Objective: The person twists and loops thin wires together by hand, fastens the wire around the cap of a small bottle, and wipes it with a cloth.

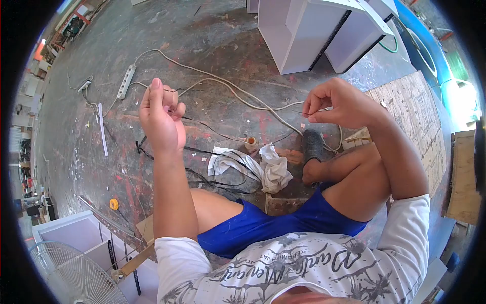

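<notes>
The left grip (162, 120) curls around a thin black strip (205, 124), sagging between the hands; the right grip (339, 104) pinches a fine strand (299, 111). Handling looks unfinished: below the left grip, black bands (202, 151) lie loosely tangled.

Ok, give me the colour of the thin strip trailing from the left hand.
The thin strip looks black; the head view shows it best.
</notes>
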`<state>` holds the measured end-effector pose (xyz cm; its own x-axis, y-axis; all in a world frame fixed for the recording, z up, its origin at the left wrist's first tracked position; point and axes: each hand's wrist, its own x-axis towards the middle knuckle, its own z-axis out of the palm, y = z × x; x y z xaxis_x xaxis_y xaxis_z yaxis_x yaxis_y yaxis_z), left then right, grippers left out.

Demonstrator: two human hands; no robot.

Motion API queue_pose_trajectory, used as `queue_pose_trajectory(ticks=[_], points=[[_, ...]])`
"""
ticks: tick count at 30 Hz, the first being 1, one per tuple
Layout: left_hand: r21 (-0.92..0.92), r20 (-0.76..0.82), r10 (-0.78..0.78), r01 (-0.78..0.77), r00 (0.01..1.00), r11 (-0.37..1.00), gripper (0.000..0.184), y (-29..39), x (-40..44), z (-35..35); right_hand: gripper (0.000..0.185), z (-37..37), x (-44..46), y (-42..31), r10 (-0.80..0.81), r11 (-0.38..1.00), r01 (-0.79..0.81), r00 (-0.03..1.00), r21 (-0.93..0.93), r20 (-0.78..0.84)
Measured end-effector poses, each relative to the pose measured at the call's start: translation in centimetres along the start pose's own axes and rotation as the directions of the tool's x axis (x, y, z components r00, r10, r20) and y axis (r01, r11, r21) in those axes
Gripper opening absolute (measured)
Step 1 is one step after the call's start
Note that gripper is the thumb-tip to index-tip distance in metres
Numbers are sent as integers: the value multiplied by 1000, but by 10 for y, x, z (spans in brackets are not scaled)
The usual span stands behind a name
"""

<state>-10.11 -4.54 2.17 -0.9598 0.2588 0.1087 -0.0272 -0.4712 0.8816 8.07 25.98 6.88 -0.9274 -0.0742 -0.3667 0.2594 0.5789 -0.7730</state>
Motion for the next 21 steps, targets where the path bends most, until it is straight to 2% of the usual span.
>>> queue_pose_trajectory(ticks=[4, 7, 10, 13, 16, 21], points=[[-2, 65, 4, -4, 998, 1000, 42, 0, 0, -1, 17, 3, 2, 0, -44, 999, 44, 999, -4, -23], [15, 81, -2, 1, 997, 1000, 40, -1, -1, 0, 15, 6, 5, 4, -69, 998, 68, 994, -5, -81], [19, 85, -15, 14, 996, 1000, 40, -3, -3, 4, 13, 8, 11, 12, -151, 986, 136, 974, -101, -168], [32, 85, -13, 11, 996, 999, 41, -4, -3, 4, 15, 9, 14, 11, -129, 982, 77, 939, -170, -319], [30, 67, 2, -4, 998, 1000, 42, -1, 1, -1, 13, 1, 17, 21, -87, 990, 48, 947, -130, -310], [31, 14, 28, -29, 999, 999, 42, 2, 7, -7, 20, -5, 11, 20, -211, 975, 220, 948, 11, -238]])
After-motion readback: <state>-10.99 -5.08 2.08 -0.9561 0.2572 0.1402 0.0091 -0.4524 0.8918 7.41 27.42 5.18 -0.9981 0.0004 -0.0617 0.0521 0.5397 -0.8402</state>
